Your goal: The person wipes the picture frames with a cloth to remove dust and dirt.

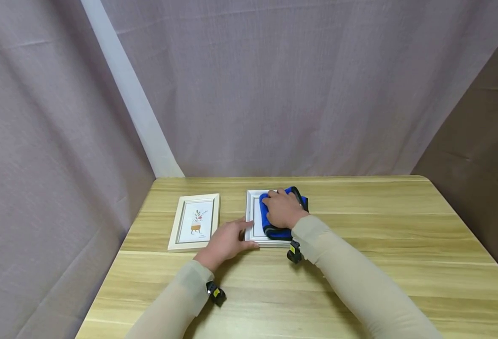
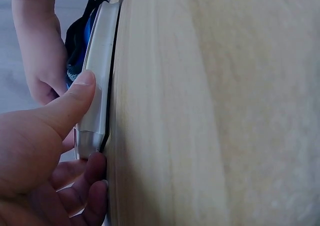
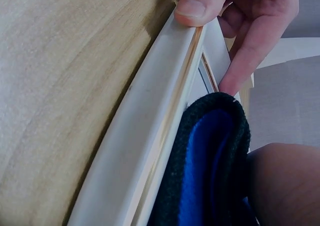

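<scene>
A white picture frame (image 1: 268,243) lies flat on the wooden table, mostly hidden under a folded blue cloth (image 1: 279,233) with black edging. My right hand (image 1: 284,208) grips this cloth from above and presses it onto the frame's face. At the frame's near left corner, my left hand (image 1: 228,239) holds on, thumb along the near edge and fingers by the left side. The left wrist view shows the thumb (image 2: 82,93) against the frame's white side (image 2: 102,61). In the right wrist view the cloth's folded end (image 3: 212,131) stands over the frame's edge (image 3: 145,121).
Left of the held frame lies a cream picture frame (image 1: 175,229) with a drawing of a potted plant. The wooden table (image 1: 384,221) extends to the right and toward the front. Grey-mauve curtains (image 1: 274,94) hang behind the table and on the left.
</scene>
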Demonstrator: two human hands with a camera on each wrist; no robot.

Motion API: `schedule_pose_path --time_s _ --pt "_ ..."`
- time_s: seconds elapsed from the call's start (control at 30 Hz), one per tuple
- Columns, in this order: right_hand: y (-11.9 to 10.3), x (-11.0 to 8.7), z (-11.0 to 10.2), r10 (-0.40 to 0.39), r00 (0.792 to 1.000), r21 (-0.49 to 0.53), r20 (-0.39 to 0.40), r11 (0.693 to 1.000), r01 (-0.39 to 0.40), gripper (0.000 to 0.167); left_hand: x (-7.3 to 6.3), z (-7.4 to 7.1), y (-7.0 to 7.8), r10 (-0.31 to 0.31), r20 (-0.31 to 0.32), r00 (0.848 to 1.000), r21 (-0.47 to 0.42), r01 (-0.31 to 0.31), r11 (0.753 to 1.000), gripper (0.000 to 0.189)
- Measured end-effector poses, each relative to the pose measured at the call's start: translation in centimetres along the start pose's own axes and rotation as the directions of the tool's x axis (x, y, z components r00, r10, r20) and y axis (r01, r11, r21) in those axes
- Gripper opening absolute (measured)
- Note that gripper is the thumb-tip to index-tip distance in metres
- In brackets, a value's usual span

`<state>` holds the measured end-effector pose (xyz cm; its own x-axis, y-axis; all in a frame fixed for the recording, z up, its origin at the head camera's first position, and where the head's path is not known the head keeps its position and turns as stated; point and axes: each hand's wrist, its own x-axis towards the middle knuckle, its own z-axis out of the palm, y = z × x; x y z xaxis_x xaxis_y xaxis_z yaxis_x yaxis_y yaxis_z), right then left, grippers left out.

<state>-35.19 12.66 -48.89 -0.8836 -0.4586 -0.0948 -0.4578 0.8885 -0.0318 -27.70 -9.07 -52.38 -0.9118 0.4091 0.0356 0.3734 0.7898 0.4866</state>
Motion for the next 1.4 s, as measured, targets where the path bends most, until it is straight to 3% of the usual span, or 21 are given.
schedule_pose_path --time_s 1.4 --pt "-1.0 1.2 0.2 0.022 1.0 0.058 -0.017 0.998 -0.021 0.048 0.3 0.1 -0.1 0.005 -0.004 1.0 -0.018 -0.005 1.0 0.075"
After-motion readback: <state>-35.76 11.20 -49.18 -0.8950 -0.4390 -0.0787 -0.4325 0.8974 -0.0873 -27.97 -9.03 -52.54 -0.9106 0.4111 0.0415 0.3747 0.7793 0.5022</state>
